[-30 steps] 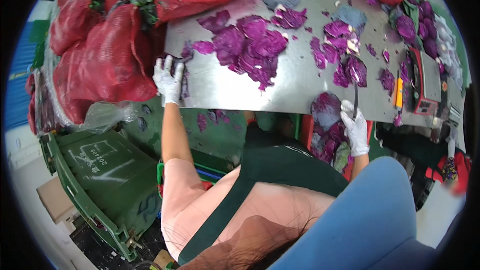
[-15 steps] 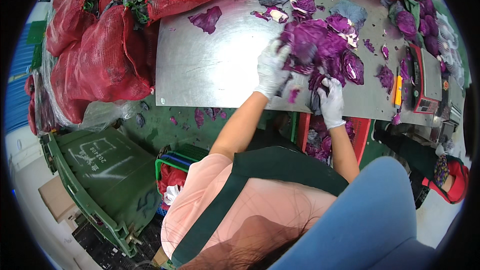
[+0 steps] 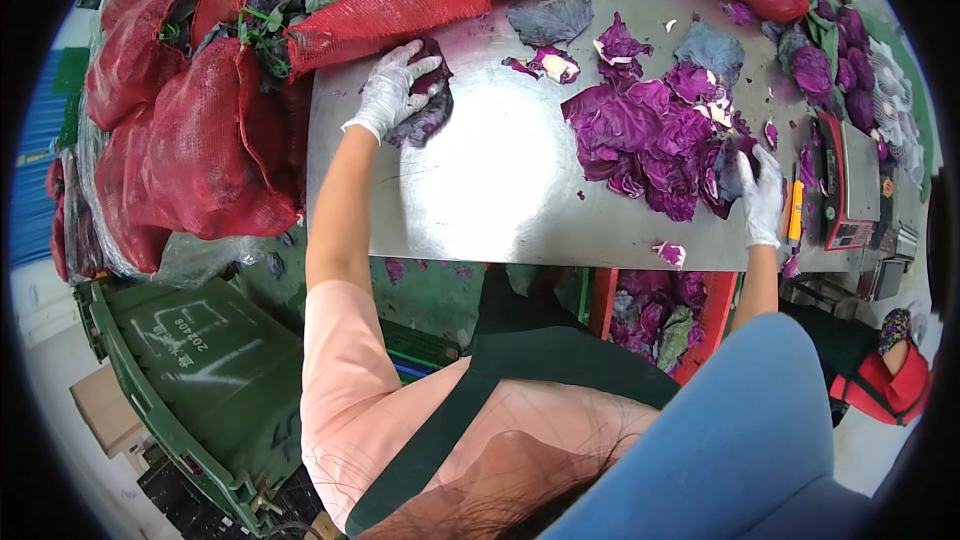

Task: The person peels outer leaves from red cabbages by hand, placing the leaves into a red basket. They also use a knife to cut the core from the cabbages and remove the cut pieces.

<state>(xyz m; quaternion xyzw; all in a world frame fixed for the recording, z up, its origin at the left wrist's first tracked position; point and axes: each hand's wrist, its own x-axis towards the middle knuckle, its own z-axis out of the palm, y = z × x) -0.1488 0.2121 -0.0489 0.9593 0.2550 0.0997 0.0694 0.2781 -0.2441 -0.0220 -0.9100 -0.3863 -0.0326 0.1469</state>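
1. Left hand, in a thin white glove: the fingers are parted and bent over a dark purple cabbage piece, which shows beyond their tips and below them. Whether they grip it or merely rest on it cannot be told.
2. Right hand, gloved alike: the fingers are part-way open and slightly curled, the thumb set apart on the side toward the leaves. A dark leaf lies against the thumb side; whether its edge is pinched cannot be told.
3. Leaf heap: loose purple cabbage leaves, just left of the right fingers and well apart from the left ones.
4. Metal table: the surface beneath both sets of fingers, its bare, shiny part lying between the left fingers and the heap.
5. Yellow tool: just to the right of the right fingers, with a red scale beyond it.
6. Long red mesh sack: just beyond the left fingertips; bulging red sacks stand to their left.
7. Grey-blue leaf: beyond the left fingers and to their right.
8. Red crate: nearer the body than the right fingers and to their left, holding cabbage pieces.
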